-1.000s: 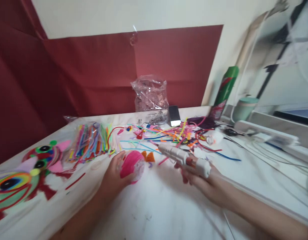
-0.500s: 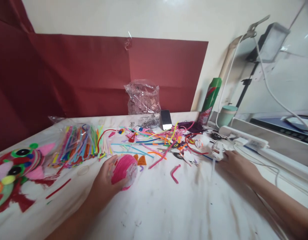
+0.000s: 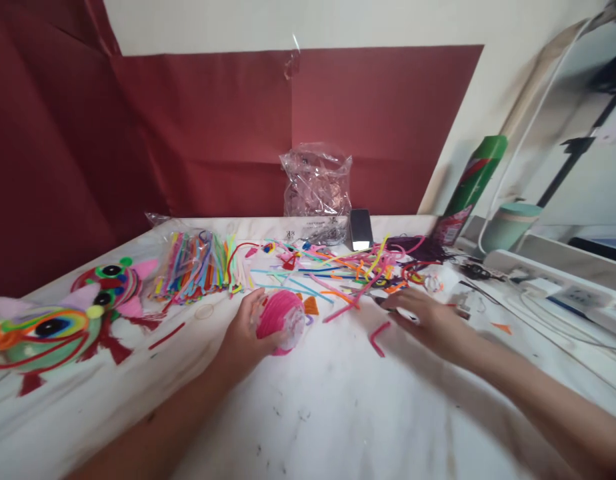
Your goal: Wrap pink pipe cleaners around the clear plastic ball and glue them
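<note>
Left hand (image 3: 248, 337): fingers curled round pink-wrapped ball (image 3: 279, 320) | right hand (image 3: 428, 323): fingers bent, whether gripping anything I cannot tell; at near edge of loose coloured stems (image 3: 371, 267) | bent pink stem (image 3: 376, 341): just nearside of right fingertips | orange piece (image 3: 311, 306): just beyond ball, right of left fingers | bagged stems (image 3: 191, 267): beyond left fingers, leftward | green can (image 3: 475, 180): well beyond right fingers

Left grip (image 3: 251, 327) around pink ball (image 3: 281, 315); right grip (image 3: 425, 317) beside pipe cleaners (image 3: 359, 270), contact hard to tell.
</note>
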A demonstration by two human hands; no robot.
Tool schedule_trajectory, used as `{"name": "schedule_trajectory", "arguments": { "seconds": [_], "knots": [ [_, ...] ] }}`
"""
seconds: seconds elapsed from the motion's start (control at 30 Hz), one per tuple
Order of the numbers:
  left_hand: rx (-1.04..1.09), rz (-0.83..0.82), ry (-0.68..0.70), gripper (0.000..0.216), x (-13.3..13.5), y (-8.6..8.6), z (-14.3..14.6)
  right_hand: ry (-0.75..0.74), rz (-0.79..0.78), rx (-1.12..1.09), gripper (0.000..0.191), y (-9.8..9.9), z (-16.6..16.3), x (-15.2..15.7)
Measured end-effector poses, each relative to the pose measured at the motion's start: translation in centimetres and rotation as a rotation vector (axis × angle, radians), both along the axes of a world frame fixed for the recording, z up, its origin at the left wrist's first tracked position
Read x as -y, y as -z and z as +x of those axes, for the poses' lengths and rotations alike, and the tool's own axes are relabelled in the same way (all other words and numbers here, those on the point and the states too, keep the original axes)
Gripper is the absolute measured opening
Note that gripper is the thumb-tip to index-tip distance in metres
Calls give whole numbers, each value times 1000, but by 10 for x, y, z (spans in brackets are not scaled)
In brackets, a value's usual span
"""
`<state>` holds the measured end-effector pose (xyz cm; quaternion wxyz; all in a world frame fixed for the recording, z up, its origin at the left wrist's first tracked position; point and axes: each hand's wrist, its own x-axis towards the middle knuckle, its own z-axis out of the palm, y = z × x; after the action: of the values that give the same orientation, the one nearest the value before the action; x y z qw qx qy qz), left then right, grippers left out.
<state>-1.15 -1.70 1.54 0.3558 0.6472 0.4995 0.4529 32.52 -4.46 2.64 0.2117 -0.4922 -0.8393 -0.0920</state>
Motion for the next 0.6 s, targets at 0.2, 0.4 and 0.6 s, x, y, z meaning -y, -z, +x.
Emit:
{"name": "schedule_trajectory", "arguments": {
  "seconds": [0.2,0.4,0.6],
  "knots": [
    [29,-1,21,64,-3,-6,-10,-160,-112,26,17,29,-80,-49],
    [56,-94,141,67,2,-7,-8,-256,-91,-5,29,20,-70,-59],
    [118,-142,223,71,6,-5,-4,-370,55,-132,23,-13,-101,-26]
  ]
}}
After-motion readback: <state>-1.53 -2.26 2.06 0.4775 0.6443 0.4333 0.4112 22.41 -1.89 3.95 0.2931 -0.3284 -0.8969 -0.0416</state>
